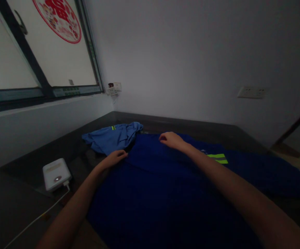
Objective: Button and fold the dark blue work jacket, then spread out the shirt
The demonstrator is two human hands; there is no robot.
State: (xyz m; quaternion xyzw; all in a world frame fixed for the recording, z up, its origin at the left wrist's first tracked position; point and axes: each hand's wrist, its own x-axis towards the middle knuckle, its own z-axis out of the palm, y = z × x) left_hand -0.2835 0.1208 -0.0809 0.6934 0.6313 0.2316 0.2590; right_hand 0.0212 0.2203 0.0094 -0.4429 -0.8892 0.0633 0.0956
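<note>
Your dark shirt (165, 193) lies spread on the bench (212, 133). Your left hand (115, 158) rests on its 10 o'clock edge, fingers released. Your right hand (172, 140) sits at 12, fingers curled, grip unclear. A light shirt (112, 138) lies crumpled at 11, and a power bank (56, 174) at 9.

Bare left hand (115, 158) and right hand (171, 140), forearms (217, 180) uncovered.

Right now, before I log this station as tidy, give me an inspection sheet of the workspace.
Surface: dark tabletop, dimly lit.
Job's things: dark blue garment spread flat; lighter blue garment crumpled behind it.
Clutter: white power bank.
Hands: left hand at the dark blue garment's edge, right hand on it; grips unclear.
Cables: white cable from the power bank.
Surroundings: window, wall sockets.
</note>
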